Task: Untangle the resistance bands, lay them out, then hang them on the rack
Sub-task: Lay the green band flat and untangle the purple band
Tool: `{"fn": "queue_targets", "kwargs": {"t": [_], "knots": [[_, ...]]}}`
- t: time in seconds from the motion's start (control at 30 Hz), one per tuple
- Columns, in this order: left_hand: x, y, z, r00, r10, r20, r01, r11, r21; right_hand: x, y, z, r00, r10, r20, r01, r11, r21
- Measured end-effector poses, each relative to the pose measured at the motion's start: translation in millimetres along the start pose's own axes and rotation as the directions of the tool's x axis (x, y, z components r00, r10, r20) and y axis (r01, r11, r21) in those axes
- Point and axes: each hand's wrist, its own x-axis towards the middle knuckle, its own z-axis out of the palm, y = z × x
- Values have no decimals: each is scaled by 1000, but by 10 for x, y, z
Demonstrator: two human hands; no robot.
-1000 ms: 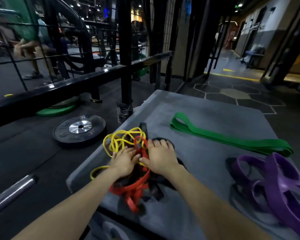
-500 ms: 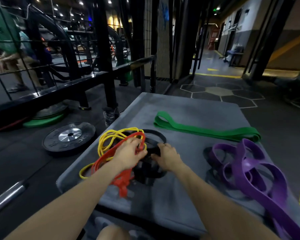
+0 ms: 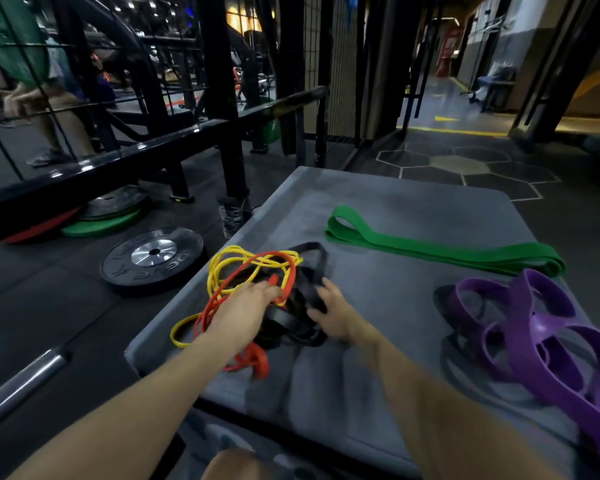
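Orange band (image 3: 246, 282) loops over left grip (image 3: 243, 313); black band (image 3: 309, 271) meets right grip (image 3: 333, 315).

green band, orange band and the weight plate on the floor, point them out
green band (image 3: 440, 252), head view, middle of its flat length
orange band (image 3: 257, 362), head view, near loop by the mat edge
weight plate (image 3: 153, 252), head view, silver hub

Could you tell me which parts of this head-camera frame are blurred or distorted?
Head view: the right hand and its forearm are motion-smeared; the green band stays fairly crisp; wide-angle bending curves the black rail; the dim gym background is soft.
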Motion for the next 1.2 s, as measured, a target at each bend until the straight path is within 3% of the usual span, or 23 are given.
{"fn": "queue_targets", "kwargs": {"t": [0.13,0.33,0.5,0.6,0.63,0.67,0.73,0.8,0.83,0.93,1.07,1.2], "knots": [[-70,-192,-171,993,18,-116,-31,993,-111,92,-298,321,993,-108,47,102,989,103],[-141,-454,-194,994,-52,-94,38,988,-149,94,-542,557,981,-185,51,166,952,257],[-203,-343,-248,987,30,159,-22,998,-53,-28,-375,397,1000,20,15,-23,951,309],[-108,-310,-369,912,25,409,35,990,-139,-170,-340,325,999,13,33,-19,977,213],[-95,-273,-410,901,32,432,50,983,-178,-235,-357,302,999,-11,53,2,985,170],[-87,-242,-427,919,37,393,57,973,-224,-279,-369,296,997,-33,71,23,990,139],[-113,-170,-403,984,-17,179,68,956,-284,-375,-390,239,992,-59,112,49,995,92],[-144,-60,-310,1000,-18,-19,14,974,-227,-456,-339,169,987,-55,148,43,996,81],[-162,11,-258,999,23,-46,-30,987,-161,-508,-304,131,985,-41,168,29,997,73],[-163,242,-74,995,88,44,-89,996,20,-698,-244,-1,981,21,191,-37,996,77],[-123,424,30,981,133,144,-166,954,249,-833,-141,-112,992,58,114,-60,998,18],[-143,412,25,965,88,246,-185,895,406,-917,29,-267,997,64,49,-60,994,-87]]}}
